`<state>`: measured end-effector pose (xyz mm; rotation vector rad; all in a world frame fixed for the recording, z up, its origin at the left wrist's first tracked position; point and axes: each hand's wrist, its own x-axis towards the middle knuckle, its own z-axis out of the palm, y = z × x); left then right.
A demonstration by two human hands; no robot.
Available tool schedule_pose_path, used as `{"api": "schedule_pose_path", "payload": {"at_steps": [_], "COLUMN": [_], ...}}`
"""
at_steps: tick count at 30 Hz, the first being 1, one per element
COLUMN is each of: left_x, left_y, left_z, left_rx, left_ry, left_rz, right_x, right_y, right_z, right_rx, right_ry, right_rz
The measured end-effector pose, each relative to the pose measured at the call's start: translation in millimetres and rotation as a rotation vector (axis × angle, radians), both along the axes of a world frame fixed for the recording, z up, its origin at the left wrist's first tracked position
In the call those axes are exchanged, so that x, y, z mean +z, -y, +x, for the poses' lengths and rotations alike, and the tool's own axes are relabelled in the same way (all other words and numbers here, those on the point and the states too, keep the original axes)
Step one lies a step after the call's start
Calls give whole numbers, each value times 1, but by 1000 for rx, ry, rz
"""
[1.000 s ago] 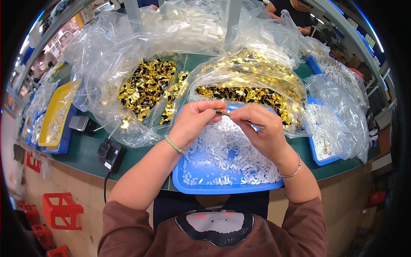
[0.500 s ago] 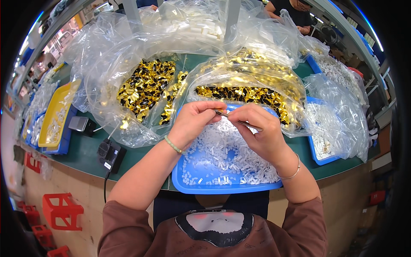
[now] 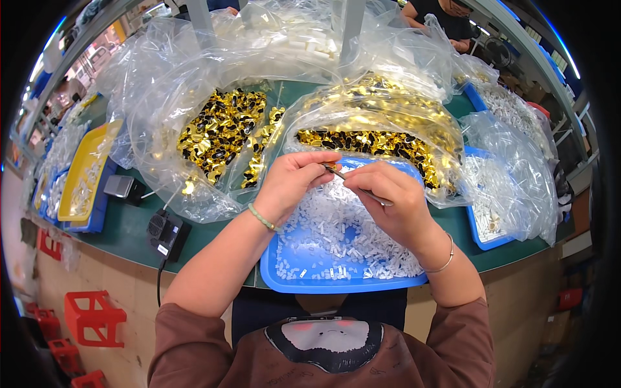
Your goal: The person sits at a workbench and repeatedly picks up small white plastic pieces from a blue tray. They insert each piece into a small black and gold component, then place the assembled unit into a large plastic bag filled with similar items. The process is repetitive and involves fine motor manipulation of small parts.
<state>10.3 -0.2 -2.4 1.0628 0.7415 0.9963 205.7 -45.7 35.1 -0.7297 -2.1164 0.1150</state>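
Left hand (image 3: 294, 184) pinching 1 tiny piece, too small to name. Right hand (image 3: 394, 204) fingers pressed on thin tweezers (image 3: 359, 187), tip touching left fingertips. Under fingers, blue tray (image 3: 336, 284) heaped with white bits (image 3: 343, 236). Lots left to do.

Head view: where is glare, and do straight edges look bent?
In the head view, glare streaks the clear plastic bags and glints off the gold pieces; the green table's edge bows near the rim; both hands, left and right, look sharp.
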Motion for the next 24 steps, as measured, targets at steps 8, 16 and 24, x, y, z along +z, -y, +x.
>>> {"api": "schedule_pose_path", "payload": {"at_steps": [8,16,24], "left_x": [0,-4,-4], "left_y": [1,-1,0], "left_z": [2,1,1], "left_rx": [13,9,5], "left_ry": [-32,-15,-14], "left_rz": [5,23,21], "right_x": [-2,0,-3], "right_y": [3,1,-3], "right_z": [-7,-2,0], "right_rx": [-77,-4,-27], "right_ry": [-7,-93,-40], "right_rz": [28,-17,-18]}}
